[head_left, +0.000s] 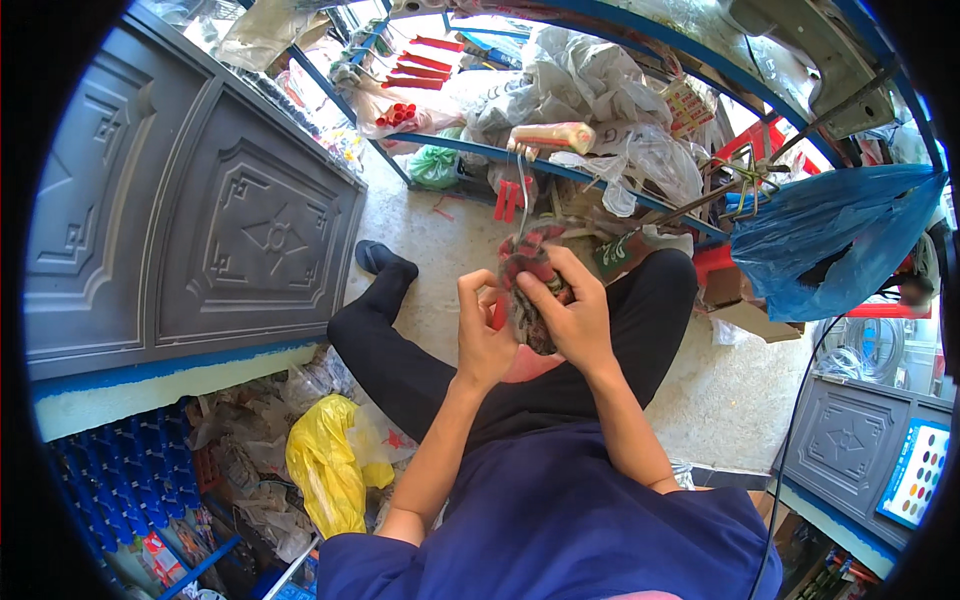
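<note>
In front of my lap I hold a bundle of mottled grey, black and red cloth (534, 318) that looks like folded work gloves. My right hand (582, 318) is closed on its right side, the thumb pressed flat across the front. On the left side my left hand (484, 338) is curled closed, touching the bundle's edge. A small red piece (499, 312) shows between its fingers; its kind is not clear. Just beyond the bundle a thin metal hook (522, 205) hangs down from the shelf bar, and the bundle's upper end overlaps its lower part.
Ahead stands a blue metal shelf (470, 148) with plastic bags and several red strips (420, 66). More red pieces (511, 200) hang below it. Grey panelled cabinets (265, 235) flank me on the left. A blue bag (835, 240) hangs at right; a yellow bag (328, 465) lies at lower left.
</note>
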